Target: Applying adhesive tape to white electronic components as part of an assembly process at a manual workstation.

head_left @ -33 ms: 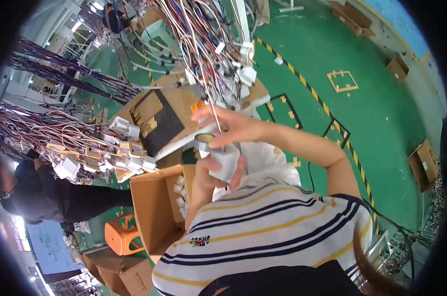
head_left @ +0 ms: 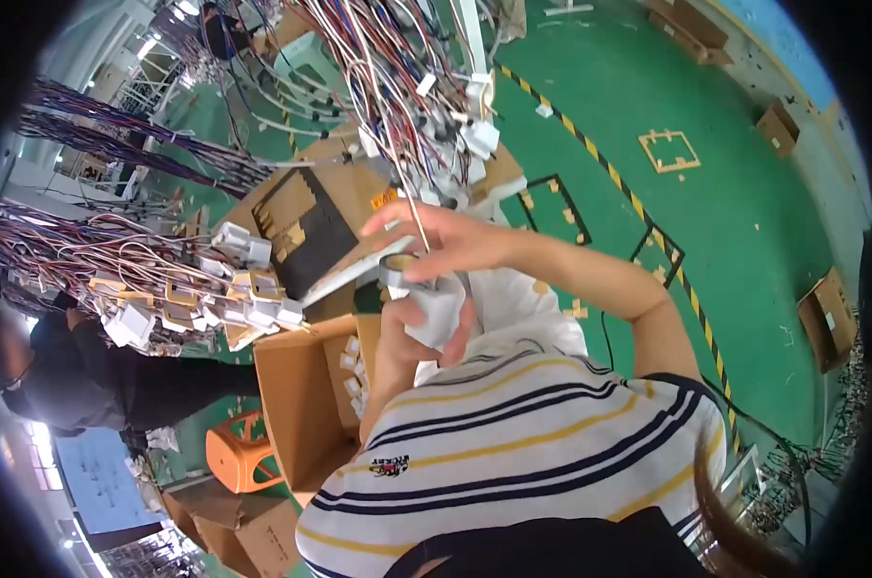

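My left hand point(head_left: 394, 339) is wrapped round a white block-like part point(head_left: 438, 316) in front of my chest; its fingers show on the near right side. Just above the part is a roll of grey tape point(head_left: 391, 273). My right hand point(head_left: 447, 243) reaches over from the right, its thumb lying on the roll's edge and its upper fingers stretched to the left. Whether its other fingers curl behind the roll is hidden. A thin white cable point(head_left: 417, 223) runs down past my right fingers toward the white part, from a hanging bundle of cables point(head_left: 378, 87).
An open cardboard box point(head_left: 296, 405) with small white pieces stands at my left. Beyond is a brown tabletop point(head_left: 344, 202) with a black panel point(head_left: 311, 241). More cables with white connectors point(head_left: 253, 289) hang at the left, near another person point(head_left: 118, 376) and an orange stool point(head_left: 238, 460).
My right hand has shifted very slightly to the left over the tape roll. Both hands otherwise keep nearly the same places.
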Motion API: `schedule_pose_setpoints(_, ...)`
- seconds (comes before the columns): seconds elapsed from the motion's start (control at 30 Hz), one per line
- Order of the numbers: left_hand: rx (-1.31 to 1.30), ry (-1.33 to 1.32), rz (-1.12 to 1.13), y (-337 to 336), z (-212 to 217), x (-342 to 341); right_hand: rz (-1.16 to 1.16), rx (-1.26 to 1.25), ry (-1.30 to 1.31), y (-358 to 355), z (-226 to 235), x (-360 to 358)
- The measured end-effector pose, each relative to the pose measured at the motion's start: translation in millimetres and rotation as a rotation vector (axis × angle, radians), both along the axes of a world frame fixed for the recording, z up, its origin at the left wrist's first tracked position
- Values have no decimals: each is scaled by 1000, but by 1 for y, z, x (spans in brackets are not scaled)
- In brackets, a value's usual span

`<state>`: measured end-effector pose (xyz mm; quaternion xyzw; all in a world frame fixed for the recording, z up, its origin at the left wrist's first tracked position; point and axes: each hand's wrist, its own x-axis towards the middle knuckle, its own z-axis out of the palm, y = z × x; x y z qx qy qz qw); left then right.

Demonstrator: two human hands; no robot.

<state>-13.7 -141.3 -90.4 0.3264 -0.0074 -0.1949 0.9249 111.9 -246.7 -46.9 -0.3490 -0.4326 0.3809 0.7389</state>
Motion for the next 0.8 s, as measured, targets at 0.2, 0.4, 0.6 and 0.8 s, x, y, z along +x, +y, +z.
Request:
schedule_pose_setpoints(0.2, -402, 95, -211, -7, 3, -13, 449, 258, -600, 23, -14, 38)
schedule_pose_setpoints(0.4, 15, 96, -19, -1, 25, 1, 407, -54, -749, -6, -3, 77)
schedule_pose_setpoints(0.6, 447, -53, 255, 11, 23, 11, 145, -333, -709, -22, 4, 66)
schedule_pose_setpoints(0.8, 1787, -285, 1091, -3, -13, 25, -147, -548, -359, -37, 0, 7)
